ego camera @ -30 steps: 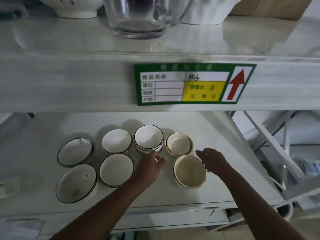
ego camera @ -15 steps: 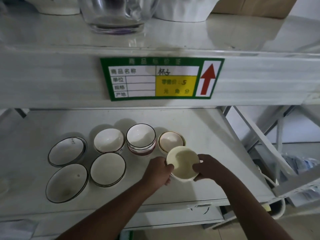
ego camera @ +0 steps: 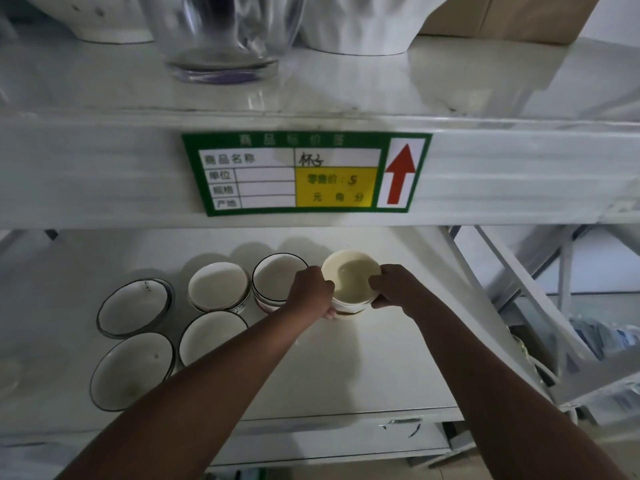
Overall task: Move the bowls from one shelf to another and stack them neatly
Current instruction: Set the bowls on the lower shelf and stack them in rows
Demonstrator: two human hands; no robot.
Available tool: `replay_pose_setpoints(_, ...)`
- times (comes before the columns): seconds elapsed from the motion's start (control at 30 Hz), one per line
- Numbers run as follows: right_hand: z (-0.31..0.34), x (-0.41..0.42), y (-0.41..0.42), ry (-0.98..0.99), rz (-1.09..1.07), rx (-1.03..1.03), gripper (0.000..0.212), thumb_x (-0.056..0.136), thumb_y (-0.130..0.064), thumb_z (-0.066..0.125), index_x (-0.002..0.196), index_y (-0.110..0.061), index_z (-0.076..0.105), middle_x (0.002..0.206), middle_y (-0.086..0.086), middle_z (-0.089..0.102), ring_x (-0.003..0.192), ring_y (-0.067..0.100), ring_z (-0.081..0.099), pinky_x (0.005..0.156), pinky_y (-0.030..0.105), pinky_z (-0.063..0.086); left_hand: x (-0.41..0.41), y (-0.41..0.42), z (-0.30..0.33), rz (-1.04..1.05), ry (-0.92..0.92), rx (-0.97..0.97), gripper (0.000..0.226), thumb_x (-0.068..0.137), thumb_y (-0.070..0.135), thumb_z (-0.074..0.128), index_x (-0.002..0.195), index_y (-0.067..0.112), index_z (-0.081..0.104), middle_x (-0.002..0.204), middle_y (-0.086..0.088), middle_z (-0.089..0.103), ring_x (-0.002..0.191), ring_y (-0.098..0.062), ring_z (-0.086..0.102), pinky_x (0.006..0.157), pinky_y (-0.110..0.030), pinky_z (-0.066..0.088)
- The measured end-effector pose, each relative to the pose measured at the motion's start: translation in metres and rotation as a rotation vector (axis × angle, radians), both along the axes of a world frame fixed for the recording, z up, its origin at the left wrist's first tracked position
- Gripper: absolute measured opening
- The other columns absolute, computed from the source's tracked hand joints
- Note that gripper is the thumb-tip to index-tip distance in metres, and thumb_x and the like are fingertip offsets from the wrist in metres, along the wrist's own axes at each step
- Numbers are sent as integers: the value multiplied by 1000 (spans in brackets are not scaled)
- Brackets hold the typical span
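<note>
A cream bowl (ego camera: 350,279) sits nested on another small bowl whose side (ego camera: 349,309) shows under it, at the back right of the lower shelf (ego camera: 374,368). My left hand (ego camera: 311,292) grips its left rim and my right hand (ego camera: 391,287) its right rim. To the left stand a black-rimmed bowl (ego camera: 275,277) on a second one, a white bowl (ego camera: 218,287), another white bowl (ego camera: 211,337), and two wide dark-rimmed bowls (ego camera: 135,306) (ego camera: 131,368).
The upper shelf's front edge carries a green price label (ego camera: 304,173). A glass vessel (ego camera: 221,32) and white dishes (ego camera: 360,22) stand on the upper shelf. Slanted shelf struts (ego camera: 512,292) run down at the right.
The cream bowl was lifted from the front of the shelf with both hands and carried back onto the small bowl at the rear right, which it now covers.
</note>
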State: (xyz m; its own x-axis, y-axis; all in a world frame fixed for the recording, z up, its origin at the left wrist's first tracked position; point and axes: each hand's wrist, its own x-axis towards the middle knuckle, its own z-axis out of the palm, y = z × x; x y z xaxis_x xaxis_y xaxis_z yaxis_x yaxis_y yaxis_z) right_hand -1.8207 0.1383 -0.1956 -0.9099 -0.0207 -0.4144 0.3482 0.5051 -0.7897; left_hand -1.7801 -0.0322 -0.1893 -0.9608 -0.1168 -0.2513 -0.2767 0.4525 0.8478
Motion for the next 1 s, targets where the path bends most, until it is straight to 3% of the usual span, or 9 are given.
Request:
replay_pose_setpoints(0.1,-8,-4,-1,-13,5,20,21,78,-13,50,93,-13,65,91,13,70,73,32,73,84,43,59,-4,2,-9,2,-17,-17,10,81,0,41,74,4,48,67,-28,64,58,-38,70,57,-50,59)
replay_pose_setpoints(0.17,-12,-5,0,-23,20,38,24,80,-13,49,98,-10,65,88,13,69,70,31,71,84,42,59,-6,4,-17,17,-28,-36,11,78,2,42,82,-3,51,71,-29,66,60,-35,71,59,-48,60)
replay_pose_setpoints(0.23,-13,-4,-2,-27,38,56,23,82,-11,46,98,-9,63,80,11,64,60,25,63,74,35,59,-5,6,-25,36,-41,-68,19,84,4,43,97,-7,51,83,-28,67,69,-33,72,61,-45,61)
replay_pose_setpoints(0.3,-12,-3,-4,-20,47,83,21,83,-10,42,95,-9,60,71,9,56,54,20,52,57,27,48,-3,7,-30,40,-42,-111,23,88,8,42,107,-3,51,93,-25,66,75,-34,71,64,-43,61)
replay_pose_setpoints(0.43,-17,-3,-6,20,71,118,24,86,-10,42,103,-7,59,64,7,52,51,18,46,48,23,34,-5,5,-35,9,24,-243,23,89,17,39,102,2,50,94,-23,65,79,-40,69,70,-47,59)
replay_pose_setpoints(0.57,-23,-6,-6,99,132,197,29,93,-13,43,116,-4,57,72,-1,51,61,13,44,52,22,31,-6,4,-43,0,77,-355,22,93,24,38,98,6,50,92,-21,64,75,-41,68,67,-49,58)
replay_pose_setpoints(0.7,-27,-8,-8,138,145,309,31,94,-17,45,120,-6,58,107,11,62,90,23,51,71,26,36,-6,4,-45,-7,93,-371,22,95,23,36,98,6,50,92,-23,64,75,-42,68,69,-49,58)
replay_pose_setpoints(0.77,-27,-9,-9,146,149,353,31,95,-19,44,121,-6,57,117,12,61,95,24,50,75,25,34,-7,3,-45,-4,95,-392,23,96,22,36,98,5,51,91,-22,65,76,-42,68,69,-48,58)
replay_pose_setpoints(1.0,-28,-10,-8,162,122,400,29,93,-24,45,112,-8,59,107,10,62,89,25,51,74,29,39,-8,4,-48,-13,30,-352,21,96,22,35,100,8,50,95,-22,65,80,-42,68,72,-48,58)
